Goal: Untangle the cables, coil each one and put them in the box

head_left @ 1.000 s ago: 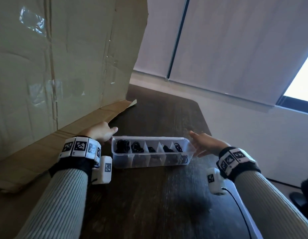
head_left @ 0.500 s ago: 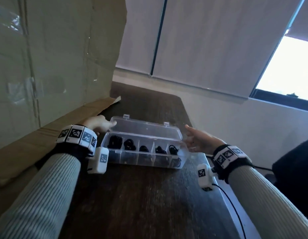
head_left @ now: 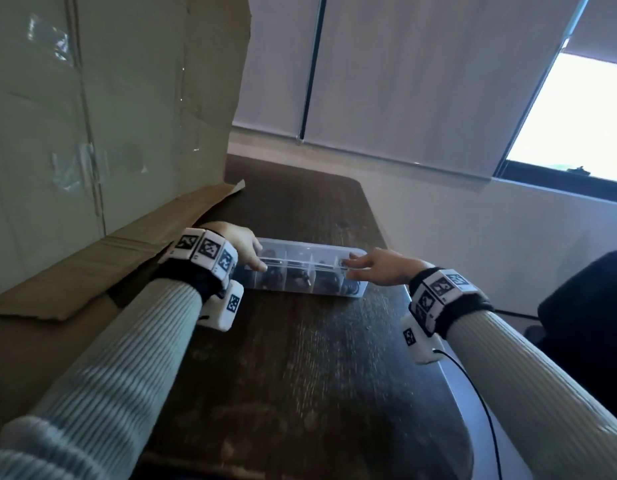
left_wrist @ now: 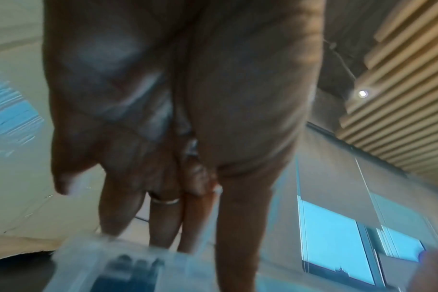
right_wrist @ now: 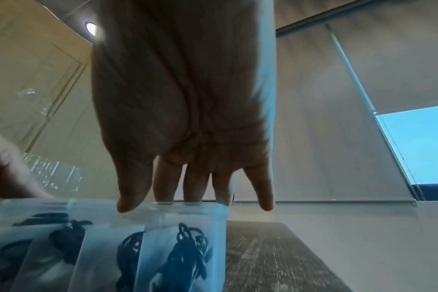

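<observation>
A clear plastic compartment box (head_left: pixel 302 252) lies across the dark table, its lid down. Several black coiled cables (head_left: pixel 273 277) show through its walls, one to a compartment. My left hand (head_left: pixel 246 252) rests on the lid's left end with straight fingers. My right hand (head_left: pixel 371 268) presses on the right end, fingers (right_wrist: pixel 168 183) flat on the lid and thumb at the front rim. In the right wrist view the cables (right_wrist: pixel 185 254) sit behind the near wall of the box (right_wrist: pixel 163 216). The left wrist view is blurred; my left hand (left_wrist: pixel 163 217) reaches over the box (left_wrist: pixel 93 262).
A large cardboard box (head_left: pixel 92 116) stands at the left, its flap (head_left: pixel 92 268) lying on the table (head_left: pixel 317 375) beside my left wrist. The table's right edge runs close to my right arm. A dark chair (head_left: pixel 591 306) is at the far right.
The lid, standing open behind the box half a second ago, is now down. Both hands have moved from the box's ends onto the lid.
</observation>
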Action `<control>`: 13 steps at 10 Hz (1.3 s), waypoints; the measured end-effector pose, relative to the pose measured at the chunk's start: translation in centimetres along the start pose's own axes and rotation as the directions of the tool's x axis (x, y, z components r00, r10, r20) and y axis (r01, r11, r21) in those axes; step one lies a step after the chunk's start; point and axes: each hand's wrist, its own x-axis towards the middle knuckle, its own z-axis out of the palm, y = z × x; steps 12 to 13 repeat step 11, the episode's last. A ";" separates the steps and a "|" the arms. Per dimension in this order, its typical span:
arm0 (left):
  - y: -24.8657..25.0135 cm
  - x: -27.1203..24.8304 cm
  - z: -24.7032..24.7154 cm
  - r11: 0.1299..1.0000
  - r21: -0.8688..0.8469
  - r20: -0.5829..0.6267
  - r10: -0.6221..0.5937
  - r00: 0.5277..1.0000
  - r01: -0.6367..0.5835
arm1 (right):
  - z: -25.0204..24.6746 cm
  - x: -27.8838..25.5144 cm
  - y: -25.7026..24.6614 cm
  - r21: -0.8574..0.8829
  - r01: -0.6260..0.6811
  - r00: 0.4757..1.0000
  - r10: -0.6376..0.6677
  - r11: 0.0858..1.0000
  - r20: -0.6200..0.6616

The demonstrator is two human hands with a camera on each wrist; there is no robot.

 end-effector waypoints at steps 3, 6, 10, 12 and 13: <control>1.0 0.4 1.4 0.998 0.055 -0.307 0.002 0.952 0.016 | 1.9 0.4 -0.6 0.035 -0.109 0.946 0.115 0.993 -0.304; 0.6 0.1 1.2 0.996 0.083 -0.310 0.061 0.949 -0.037 | 1.2 1.3 -1.1 -0.033 -0.138 0.934 0.119 0.990 -0.337; 0.9 2.6 -3.1 0.995 0.096 -0.070 0.012 0.997 -0.006 | -2.2 1.9 -0.9 -0.143 0.033 0.992 -0.050 0.989 -0.115; 0.7 3.1 -2.6 0.996 0.015 -0.110 -0.085 0.990 0.087 | -2.3 0.3 -0.5 0.018 0.038 0.997 -0.037 0.999 -0.074; 0.7 3.1 -2.6 0.996 0.015 -0.110 -0.085 0.990 0.087 | -2.3 0.3 -0.5 0.018 0.038 0.997 -0.037 0.999 -0.074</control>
